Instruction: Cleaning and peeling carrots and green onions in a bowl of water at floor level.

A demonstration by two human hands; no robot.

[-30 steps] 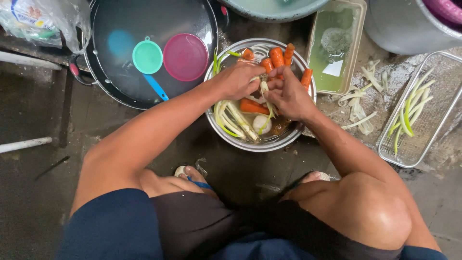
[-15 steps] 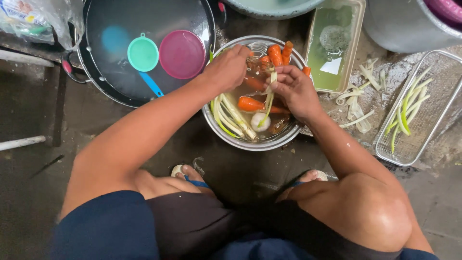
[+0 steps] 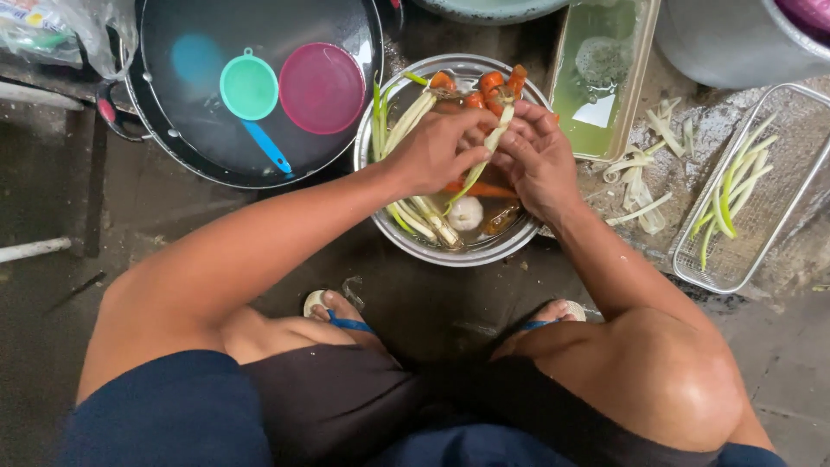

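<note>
In the head view, the person's left hand (image 3: pixel 437 151) and right hand (image 3: pixel 540 160) have risen from the water of the steel bowl (image 3: pixel 380 130) and now meet above it, both grips clamped on one pale green lemongrass stalk (image 3: pixel 484 156), which half a second ago still hung down between them. The stalk now slants from above the carrots (image 3: pixel 488 86) toward the garlic bulb (image 3: pixel 467 212), so the stripping of its outer leaf looks under way; peeled stalks lie in the wire basket (image 3: pixel 808 186) at the right.

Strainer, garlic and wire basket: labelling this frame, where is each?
Strainer (image 3: pixel 249 86), head view, middle of its teal bowl.
Garlic (image 3: pixel 466 213), head view, top of the white bulb.
Wire basket (image 3: pixel 705 272), head view, near rim.
</note>
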